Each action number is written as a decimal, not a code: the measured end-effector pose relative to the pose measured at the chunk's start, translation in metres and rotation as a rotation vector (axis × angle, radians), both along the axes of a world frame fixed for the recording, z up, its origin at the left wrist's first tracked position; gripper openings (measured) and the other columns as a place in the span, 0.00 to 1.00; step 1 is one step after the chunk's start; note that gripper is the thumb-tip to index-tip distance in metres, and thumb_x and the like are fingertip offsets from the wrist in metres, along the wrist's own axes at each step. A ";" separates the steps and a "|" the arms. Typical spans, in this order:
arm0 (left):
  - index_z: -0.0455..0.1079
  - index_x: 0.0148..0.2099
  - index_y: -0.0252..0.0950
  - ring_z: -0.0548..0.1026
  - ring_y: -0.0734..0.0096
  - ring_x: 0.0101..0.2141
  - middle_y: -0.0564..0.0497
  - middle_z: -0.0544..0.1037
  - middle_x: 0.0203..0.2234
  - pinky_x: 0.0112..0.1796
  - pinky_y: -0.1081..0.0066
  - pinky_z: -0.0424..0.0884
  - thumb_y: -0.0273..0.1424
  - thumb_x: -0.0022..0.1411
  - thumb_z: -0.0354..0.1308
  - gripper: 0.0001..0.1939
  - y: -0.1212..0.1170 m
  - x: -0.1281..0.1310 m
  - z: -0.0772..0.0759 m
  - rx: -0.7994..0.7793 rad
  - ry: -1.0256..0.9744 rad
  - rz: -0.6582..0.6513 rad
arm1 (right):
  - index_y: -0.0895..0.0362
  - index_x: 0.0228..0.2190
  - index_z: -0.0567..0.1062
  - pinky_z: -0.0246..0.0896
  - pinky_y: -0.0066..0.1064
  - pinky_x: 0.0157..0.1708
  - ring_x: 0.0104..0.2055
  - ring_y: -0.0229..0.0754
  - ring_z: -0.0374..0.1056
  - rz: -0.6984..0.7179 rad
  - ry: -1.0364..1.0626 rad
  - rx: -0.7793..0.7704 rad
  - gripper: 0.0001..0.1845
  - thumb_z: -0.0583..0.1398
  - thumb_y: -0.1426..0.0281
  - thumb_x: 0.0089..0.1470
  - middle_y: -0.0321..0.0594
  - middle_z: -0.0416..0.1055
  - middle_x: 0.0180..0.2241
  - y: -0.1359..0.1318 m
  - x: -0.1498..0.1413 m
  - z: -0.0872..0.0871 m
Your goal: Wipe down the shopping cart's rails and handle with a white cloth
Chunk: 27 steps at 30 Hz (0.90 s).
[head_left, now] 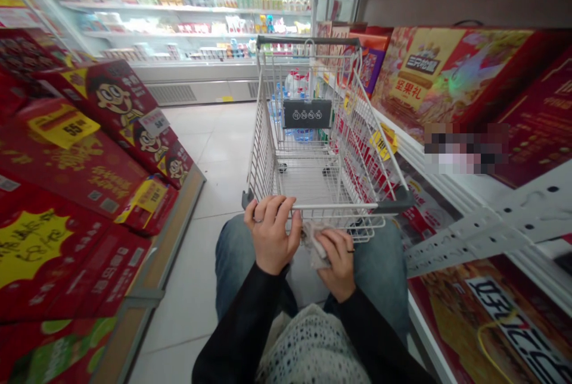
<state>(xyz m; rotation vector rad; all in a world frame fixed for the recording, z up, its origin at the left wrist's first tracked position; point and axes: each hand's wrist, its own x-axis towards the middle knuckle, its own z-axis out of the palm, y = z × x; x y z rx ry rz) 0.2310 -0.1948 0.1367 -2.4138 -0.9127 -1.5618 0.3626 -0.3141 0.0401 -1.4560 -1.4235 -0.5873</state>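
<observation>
On the tiled floor (210,158) of a supermarket aisle, a crumpled pale tissue or cloth (314,247) sits just below the handle bar (344,206) of a wire shopping cart (308,178); it looks soft and light, easiest taken by its bunched fold. The right hand (339,265) closes its fingers on it, while the left hand (270,235) curls around the bar. Red gift boxes (75,193) line both sides.

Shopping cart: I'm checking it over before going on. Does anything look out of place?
A crumpled pale tissue is pinched by the right hand just under the shopping cart's handle, beside the left hand. It looks odd because it is loose and wrinkled, unlike the boxed goods around.
</observation>
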 end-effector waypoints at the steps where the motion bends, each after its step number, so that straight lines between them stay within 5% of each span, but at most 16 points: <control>1: 0.77 0.54 0.39 0.77 0.58 0.52 0.47 0.83 0.46 0.66 0.53 0.53 0.31 0.73 0.58 0.11 0.000 -0.001 0.000 -0.003 0.003 -0.008 | 0.56 0.56 0.76 0.70 0.47 0.55 0.54 0.51 0.70 0.029 -0.032 -0.036 0.25 0.57 0.79 0.59 0.47 0.77 0.50 0.000 -0.002 -0.001; 10: 0.78 0.51 0.40 0.80 0.62 0.48 0.49 0.85 0.44 0.63 0.56 0.57 0.27 0.71 0.57 0.11 0.002 0.002 -0.002 0.037 -0.058 -0.029 | 0.51 0.53 0.78 0.71 0.48 0.51 0.53 0.51 0.72 -0.214 0.019 0.212 0.25 0.65 0.79 0.55 0.45 0.78 0.48 -0.015 0.033 0.017; 17: 0.78 0.52 0.41 0.79 0.60 0.51 0.48 0.85 0.46 0.64 0.55 0.56 0.26 0.71 0.57 0.12 0.001 0.001 -0.002 0.017 -0.058 -0.035 | 0.52 0.54 0.78 0.72 0.47 0.51 0.53 0.50 0.70 -0.041 -0.031 0.016 0.22 0.61 0.78 0.60 0.44 0.78 0.49 -0.011 0.015 -0.002; 23: 0.78 0.54 0.40 0.79 0.59 0.53 0.47 0.85 0.48 0.64 0.54 0.56 0.26 0.71 0.56 0.14 0.000 -0.003 -0.003 0.016 -0.039 -0.050 | 0.51 0.54 0.79 0.71 0.50 0.52 0.53 0.52 0.72 -0.215 0.029 0.180 0.24 0.64 0.79 0.56 0.46 0.77 0.49 -0.019 0.028 0.006; 27: 0.78 0.54 0.40 0.79 0.59 0.53 0.47 0.84 0.49 0.64 0.54 0.56 0.26 0.71 0.55 0.14 0.000 -0.001 -0.004 0.016 -0.063 -0.064 | 0.52 0.53 0.79 0.71 0.50 0.52 0.53 0.52 0.71 -0.170 0.039 0.123 0.24 0.63 0.79 0.56 0.46 0.77 0.49 -0.017 0.025 0.004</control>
